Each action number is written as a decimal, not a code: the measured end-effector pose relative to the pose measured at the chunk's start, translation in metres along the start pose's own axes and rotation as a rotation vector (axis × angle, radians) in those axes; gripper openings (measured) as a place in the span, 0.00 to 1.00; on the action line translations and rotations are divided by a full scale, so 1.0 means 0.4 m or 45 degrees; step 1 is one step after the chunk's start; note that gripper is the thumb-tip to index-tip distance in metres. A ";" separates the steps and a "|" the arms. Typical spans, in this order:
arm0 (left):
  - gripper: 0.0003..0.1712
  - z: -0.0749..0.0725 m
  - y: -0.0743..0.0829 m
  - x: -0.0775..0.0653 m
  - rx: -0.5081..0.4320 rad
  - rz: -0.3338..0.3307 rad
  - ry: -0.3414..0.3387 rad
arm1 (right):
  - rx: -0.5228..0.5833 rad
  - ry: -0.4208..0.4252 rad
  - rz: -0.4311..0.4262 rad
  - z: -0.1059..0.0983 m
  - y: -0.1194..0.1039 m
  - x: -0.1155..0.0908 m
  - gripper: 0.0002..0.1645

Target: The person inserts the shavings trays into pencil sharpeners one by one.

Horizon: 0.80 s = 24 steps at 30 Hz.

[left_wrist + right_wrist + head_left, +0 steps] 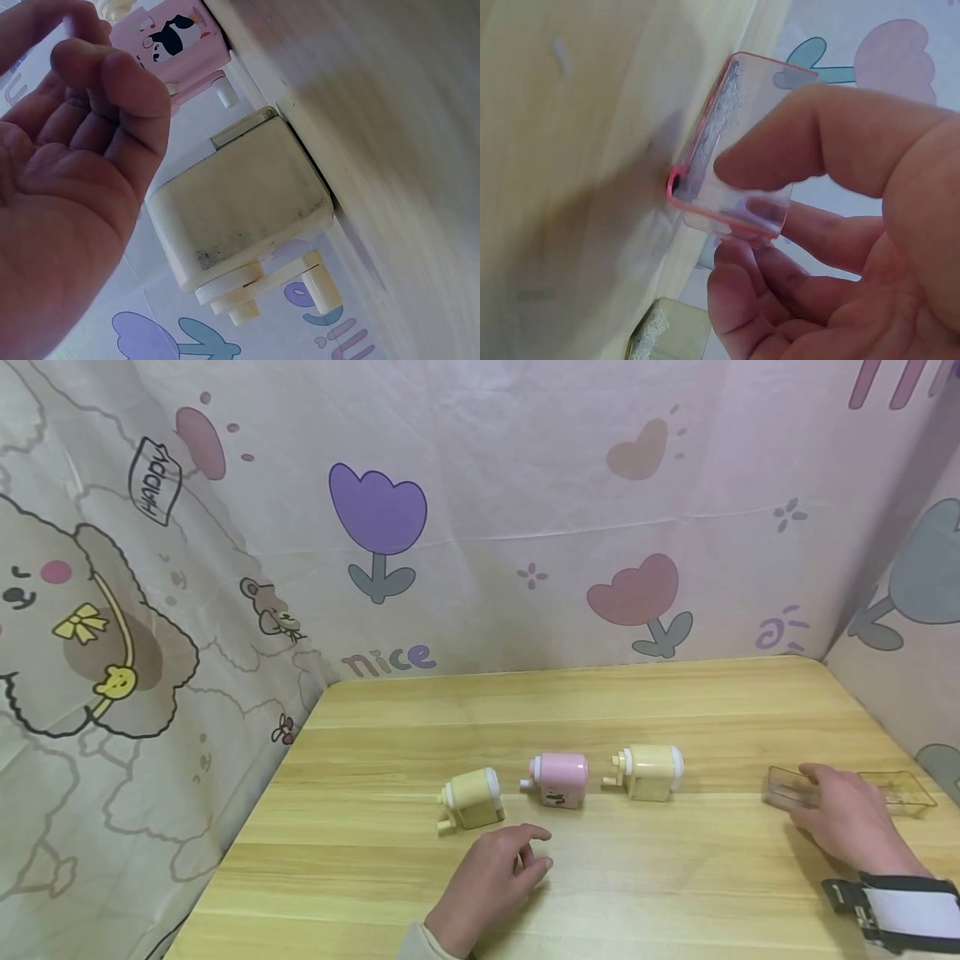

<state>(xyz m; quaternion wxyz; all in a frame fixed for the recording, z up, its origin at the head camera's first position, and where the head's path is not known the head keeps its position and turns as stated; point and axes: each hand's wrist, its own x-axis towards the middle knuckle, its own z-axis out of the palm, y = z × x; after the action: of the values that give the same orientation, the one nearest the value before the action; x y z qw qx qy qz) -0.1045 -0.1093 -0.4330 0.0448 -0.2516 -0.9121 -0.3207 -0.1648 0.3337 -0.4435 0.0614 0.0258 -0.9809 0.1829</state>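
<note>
My right hand (pixel 851 818) pinches a clear pink-rimmed shavings drawer (pixel 754 90) between thumb and fingers at the table's right side. Grey shavings lie inside it. Beyond that hand is a yellow see-through drawer (pixel 911 787), also with shavings in the right wrist view. Loosely curled and holding nothing, my left hand (pixel 491 877) hovers in front of a yellow crank pencil sharpener (pixel 472 797). In the middle stands a pink crank sharpener (pixel 562 777) with a cartoon print. A second yellow sharpener (pixel 651 770) stands right of it. All three cranks point left.
The wooden table (pixel 420 718) runs back to a printed cloth (pixel 495 610) hanging behind it. More cloth hangs along the left and right sides. A small white scrap (pixel 559 56) lies on the table in the right wrist view.
</note>
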 end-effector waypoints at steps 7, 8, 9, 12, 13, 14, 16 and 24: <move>0.14 -0.003 -0.001 -0.001 -0.005 -0.020 -0.011 | 0.039 -0.061 0.011 -0.005 -0.007 0.005 0.39; 0.14 -0.003 -0.001 -0.001 -0.005 -0.021 -0.011 | 0.048 -0.062 0.007 -0.004 -0.008 0.005 0.39; 0.14 -0.004 0.000 -0.001 -0.003 -0.022 -0.012 | 0.057 -0.061 -0.002 -0.003 -0.009 0.004 0.39; 0.13 -0.004 0.001 0.000 0.001 -0.020 -0.006 | 0.085 -0.055 -0.031 -0.001 -0.012 0.002 0.39; 0.13 -0.005 0.001 0.000 0.005 -0.018 -0.004 | 0.093 -0.059 -0.036 -0.001 -0.014 0.001 0.39; 0.13 -0.005 0.002 0.000 0.005 -0.016 -0.003 | 0.102 -0.062 -0.043 0.000 -0.015 0.000 0.39; 0.13 -0.005 0.002 0.000 0.007 -0.011 0.000 | 0.126 -0.082 -0.057 -0.001 -0.018 0.000 0.39; 0.13 -0.005 0.002 0.001 0.007 -0.011 -0.002 | 0.197 -0.138 -0.142 0.009 -0.032 -0.001 0.38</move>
<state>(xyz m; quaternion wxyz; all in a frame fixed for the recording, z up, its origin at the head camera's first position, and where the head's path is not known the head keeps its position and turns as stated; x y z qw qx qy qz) -0.1046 -0.1099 -0.4310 0.0435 -0.2475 -0.9141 -0.3182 -0.1638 0.3204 -0.4425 0.0160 0.0950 -0.9627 0.2528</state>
